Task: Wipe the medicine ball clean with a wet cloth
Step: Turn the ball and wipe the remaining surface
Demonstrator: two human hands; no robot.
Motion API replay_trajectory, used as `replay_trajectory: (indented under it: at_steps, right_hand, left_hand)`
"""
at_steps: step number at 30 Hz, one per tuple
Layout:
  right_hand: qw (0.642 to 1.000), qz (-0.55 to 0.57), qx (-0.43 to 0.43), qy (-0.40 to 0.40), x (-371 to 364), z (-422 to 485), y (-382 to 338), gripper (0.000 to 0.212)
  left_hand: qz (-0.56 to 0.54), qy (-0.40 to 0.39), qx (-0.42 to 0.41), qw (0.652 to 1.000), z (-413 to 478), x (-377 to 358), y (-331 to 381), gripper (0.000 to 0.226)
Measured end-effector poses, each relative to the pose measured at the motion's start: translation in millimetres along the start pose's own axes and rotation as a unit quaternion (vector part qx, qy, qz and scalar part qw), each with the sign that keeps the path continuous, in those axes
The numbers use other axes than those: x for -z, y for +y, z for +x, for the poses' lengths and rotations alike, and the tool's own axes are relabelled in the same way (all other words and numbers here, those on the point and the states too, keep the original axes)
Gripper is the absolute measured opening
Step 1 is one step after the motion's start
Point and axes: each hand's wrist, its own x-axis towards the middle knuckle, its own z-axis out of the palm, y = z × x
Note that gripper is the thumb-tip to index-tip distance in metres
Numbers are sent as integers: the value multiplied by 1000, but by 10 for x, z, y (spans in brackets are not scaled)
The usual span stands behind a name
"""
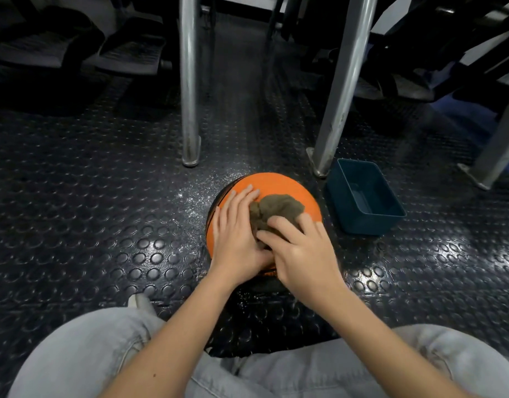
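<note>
Knees in grey jeans frame the near edge, and your forearms reach out between them to the ball, which sits on the studded rubber floor straight ahead of you. Your left hand lies flat on the ball's left side, fingers straight and spread, holding nothing. Your right hand has its fingers bent over the brown cloth, bunching it against the top of the ball.

The wiping looks to be under way, with the far and right-hand orange skin bare of cloth. To do it well, brace the left palm so the ball cannot roll. Press the cloth down with the whole right hand rather than the fingertips, and work in overlapping strokes from the crown outward. Flattening the wad would give more contact. The underside will likely need a part-turn of the ball with the left hand.

Just right of the ball stands a blue tub. Whether it holds water is hard to tell, but it is near enough for re-wetting. Beyond, two metal legs rise from the floor.
</note>
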Motion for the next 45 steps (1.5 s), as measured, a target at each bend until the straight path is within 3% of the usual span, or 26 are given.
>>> replay_trajectory:
  at_steps: [3,7,9,11,13,16,18,20,22,25,28,30,38,45]
  right_hand:
    - [999,38,-21,19,-36,134,98,30]
    - [989,71,-132,6,-146,528,428,28]
    - [967,121,-222,-39,-237,674,720,29]
    - [921,217,-316,-69,-302,708,970,29]
    - [897,258,-354,-60,-321,627,1021,28]
    - [929,199,-311,18,-266,373,796,28]
    - [957,157,-235,61,-168,204,524,27]
    - [980,134,-130,63,-96,73,274,29]
    - [986,135,-79,54,-94,64,264,30]
    - [975,152,-159,39,-206,255,582,28]
    - [920,236,-313,10,-370,420,912,26]
    - [893,271,-359,2,-394,440,945,27]
    - [950,234,-204,26,-222,186,599,28]
    - [848,395,-352,16,-439,310,912,29]
  left_hand:
    - [15,-9,3,1000,39,2,-11,99]
    - [22,-47,4,999,85,23,-20,114]
    - [16,-58,-2,998,61,40,-15,112]
    - [9,-60,-11,998,33,40,-9,109]
    - [13,-60,-18,998,22,22,-2,108]
    - [14,-55,-23,998,30,-13,-5,108]
    - [12,-45,-21,999,45,-33,-16,108]
    - [5,-28,-10,1000,66,-25,-36,107]
    - [-2,-25,-3,1000,100,2,-58,108]
    - [-3,-44,3,999,141,41,-81,113]
    - [-15,-52,14,998,182,51,-90,114]
    - [-20,-47,19,999,204,67,-98,113]
    - [-69,-53,79,993,432,205,-260,114]
    - [-84,-11,100,991,628,166,-311,88]
